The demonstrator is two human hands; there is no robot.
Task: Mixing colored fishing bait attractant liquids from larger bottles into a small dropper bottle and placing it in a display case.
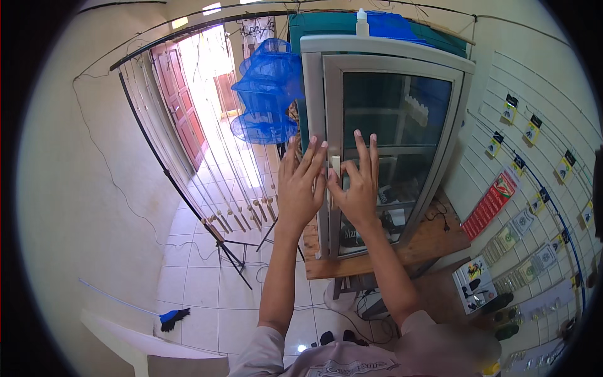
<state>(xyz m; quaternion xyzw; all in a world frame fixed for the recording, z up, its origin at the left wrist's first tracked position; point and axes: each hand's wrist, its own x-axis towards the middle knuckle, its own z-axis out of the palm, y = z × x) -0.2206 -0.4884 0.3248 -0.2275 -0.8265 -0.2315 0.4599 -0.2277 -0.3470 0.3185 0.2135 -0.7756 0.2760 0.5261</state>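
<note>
A glass-fronted display cabinet (pixel 313 94) with a pale metal frame stands before me, its framed glass door (pixel 333 108) appearing closed. My left hand (pixel 301 186) is raised at the cabinet's left edge, fingers spread and holding nothing; whether it touches the frame is unclear. Beside it, my right hand (pixel 356 191) is in front of the small white door handle (pixel 336 163). Its thumb and bent index finger are near the handle, while other fingers point up over the glass. Whether they grip the handle cannot be told. Dark items bearing writing (pixel 351 235) lie behind the glass.
The cabinet stands on a wooden table (pixel 339 268). Fishing rods (pixel 226 155) line a rack at left, near a blue mesh net (pixel 268 94). Small packets (pixel 532 129) hang on a wire wall grid at right. A broom (pixel 172 318) and loose cables (pixel 377 325) lie on the floor.
</note>
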